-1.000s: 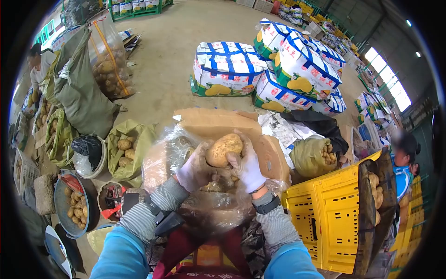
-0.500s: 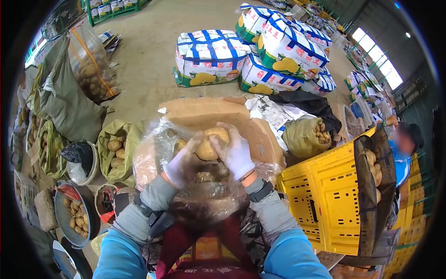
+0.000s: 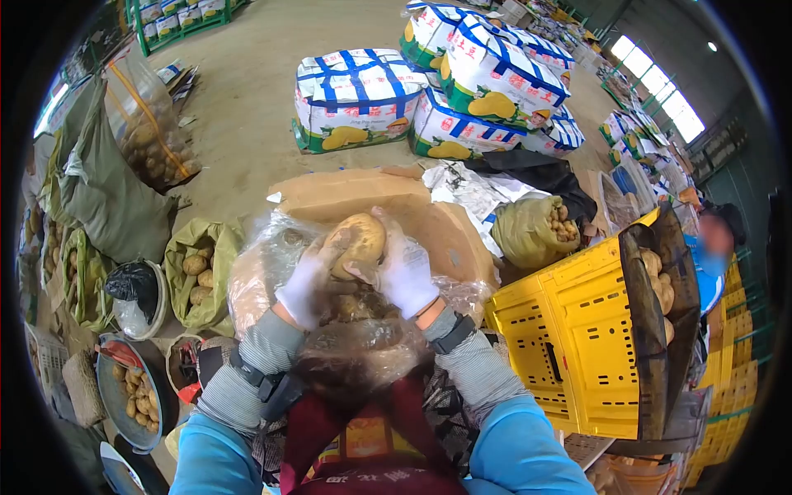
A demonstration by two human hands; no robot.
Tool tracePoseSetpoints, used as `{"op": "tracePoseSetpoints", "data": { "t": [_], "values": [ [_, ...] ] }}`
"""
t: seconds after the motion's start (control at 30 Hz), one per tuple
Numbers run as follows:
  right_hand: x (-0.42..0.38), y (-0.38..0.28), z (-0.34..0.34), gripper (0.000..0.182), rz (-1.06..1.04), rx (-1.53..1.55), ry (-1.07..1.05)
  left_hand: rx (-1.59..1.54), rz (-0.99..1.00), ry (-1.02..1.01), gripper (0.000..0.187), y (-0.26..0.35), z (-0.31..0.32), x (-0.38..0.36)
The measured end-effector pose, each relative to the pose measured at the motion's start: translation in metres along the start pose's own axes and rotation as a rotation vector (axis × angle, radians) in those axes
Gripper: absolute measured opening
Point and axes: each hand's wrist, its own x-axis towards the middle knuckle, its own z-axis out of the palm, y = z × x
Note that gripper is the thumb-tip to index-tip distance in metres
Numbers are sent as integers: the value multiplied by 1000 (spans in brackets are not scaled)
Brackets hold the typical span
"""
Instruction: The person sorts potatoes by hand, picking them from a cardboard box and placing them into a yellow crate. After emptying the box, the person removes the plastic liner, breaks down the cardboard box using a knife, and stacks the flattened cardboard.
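A large yellow-brown potato (image 3: pixel 360 242) is held up between my two gloved hands, tilted, above a lined cardboard box. My left hand (image 3: pixel 310 279) wraps round its left side. On its right side, the fingers of my right hand (image 3: pixel 406 268) press against it. Both gloves are white with soiled fingers. Below them the cardboard box (image 3: pixel 351 193) has a clear plastic liner (image 3: pixel 262 241) folded over its sides. Potatoes show dimly inside, partly hidden by my hands and the plastic.
A yellow crate (image 3: pixel 569 338) with a dark liner and potatoes stands at right, with a co-worker (image 3: pixel 707 268) beyond. Left are a green sack of potatoes (image 3: pixel 183 247), a white bucket (image 3: pixel 161 318) and a blue basin (image 3: pixel 111 400). Packed potato bags (image 3: pixel 355 99) stand ahead.
The potato has been turned and tilted between my hands, showing a longer side. My right hand has shifted slightly down along it. The whole view has swung a little.
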Motion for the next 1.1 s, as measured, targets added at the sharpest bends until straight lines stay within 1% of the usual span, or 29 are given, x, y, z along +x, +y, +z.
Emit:
{"op": "tracePoseSetpoints", "data": {
  "t": [0.07, 0.1, 0.13, 0.2, 0.23, 0.27, 0.3, 0.33, 0.37, 0.4, 0.43, 0.47, 0.53, 0.57, 0.63, 0.67, 0.7, 0.73, 0.8, 0.83, 0.9, 0.93, 1.0, 1.03, 1.07, 1.1],
  "values": [
    [-2, 3, -1, 57, -40, -42, 52, 14, 87, -54, 47, 14, 9, -20],
    [-3, 4, 2, 52, -64, -58, 70, -248, -28, -156, 49, 7, -7, -12],
    [0, 10, 10, 40, -46, 1, 174, -499, -168, -227, 54, 4, -20, -6],
    [5, 19, 13, 41, 165, 141, 98, -427, -5, -172, 58, -12, -17, -6],
    [6, 20, 12, 42, 270, 211, 63, -227, 131, -173, 59, -12, -15, -8],
    [5, 19, 13, 46, 129, 218, 113, -29, 266, -147, 59, -11, -13, -9],
    [4, 10, 12, 50, -13, 221, 160, 331, 453, -145, 59, -7, -11, -12],
    [4, 3, 12, 54, -155, 221, 204, 386, 469, -148, 59, -7, -11, -11],
    [2, 0, 13, 52, -134, 210, 176, 440, 486, -151, 59, -8, -11, -11],
    [1, -4, 14, 50, -111, 200, 145, 191, 331, -161, 60, -12, -13, -9],
    [-1, -7, 12, 48, -87, 190, 114, 256, 333, -138, 60, -15, -16, -9],
    [-2, -9, 4, 46, 2, 136, 17, 320, 335, -114, 59, -17, -17, -11],
    [5, 7, 10, 45, 162, 321, -29, 1075, 665, -14, 58, -8, -10, -18],
    [7, 19, 12, 44, 251, 401, -34, 641, 486, -84, 56, -6, -7, -23],
    [10, 39, 28, 49, 410, 664, 25, 423, 450, -178, 54, -14, -7, -13],
    [11, 26, 19, 54, 466, 718, 28, 607, 636, -185, 54, -21, -12, 2],
    [7, 22, 21, 62, 477, 850, -24, 690, 709, -181, 51, -23, -17, 8],
    [3, 18, 23, 72, 496, 978, -77, 704, 730, -179, 48, -24, -21, 12],
    [-13, -5, 6, 73, 572, 1330, -165, 651, 712, -178, 45, -24, -30, 21],
    [-14, -20, -15, 68, 778, 1582, -153, 560, 672, -181, 44, -23, -31, 23],
    [-16, 2, -16, 61, 781, 1796, -222, 222, 473, -205, 46, -18, -19, 17],
    [-16, 0, -28, 59, 698, 1756, -130, 46, 366, -197, 48, -9, -5, 9],
    [-24, -1, -65, 55, 547, 1667, 53, 27, 311, -216, 56, 9, 20, -22],
    [-26, 13, -86, 55, 382, 1499, 125, 2, 282, -240, 58, 5, 10, -17],
    [-37, -24, -157, 55, 477, 1504, 197, -25, 255, -259, 59, 0, -13, -3],
    [-43, -12, -187, 57, 447, 1664, 276, -56, 229, -273, 61, -5, -28, 4]
  ]
}}
